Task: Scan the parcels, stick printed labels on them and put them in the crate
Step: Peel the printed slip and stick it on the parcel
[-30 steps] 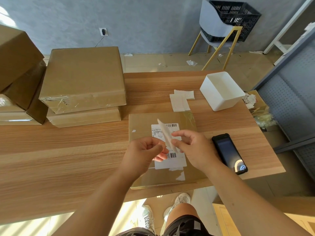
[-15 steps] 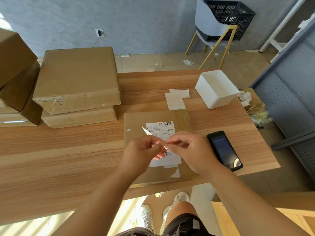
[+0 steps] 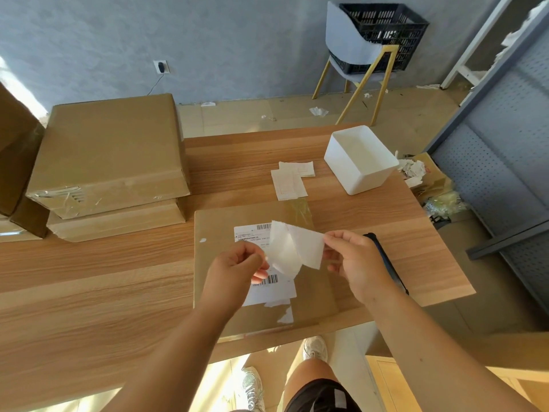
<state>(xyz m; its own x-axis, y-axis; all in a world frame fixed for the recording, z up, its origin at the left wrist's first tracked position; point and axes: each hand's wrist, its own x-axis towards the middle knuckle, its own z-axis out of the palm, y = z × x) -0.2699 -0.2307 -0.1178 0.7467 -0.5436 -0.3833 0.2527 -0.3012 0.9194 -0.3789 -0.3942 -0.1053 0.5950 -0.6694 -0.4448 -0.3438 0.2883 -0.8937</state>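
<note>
Left hand [image 3: 234, 269] and right hand [image 3: 356, 263] each pinch a layer of the white paper label [image 3: 294, 248], peeling it apart just above the flat brown cardboard parcel [image 3: 208, 227] at the wooden desk's [image 3: 89, 278] near edge. So it's not stuck on yet, I'd say. The black plastic crate [image 3: 386, 28] sits far right, and more brown cardboard boxes [image 3: 110, 150] are waiting on the left.

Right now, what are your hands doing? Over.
Left hand and right hand pinch the label. Held above the parcel. Nothing between them.
</note>
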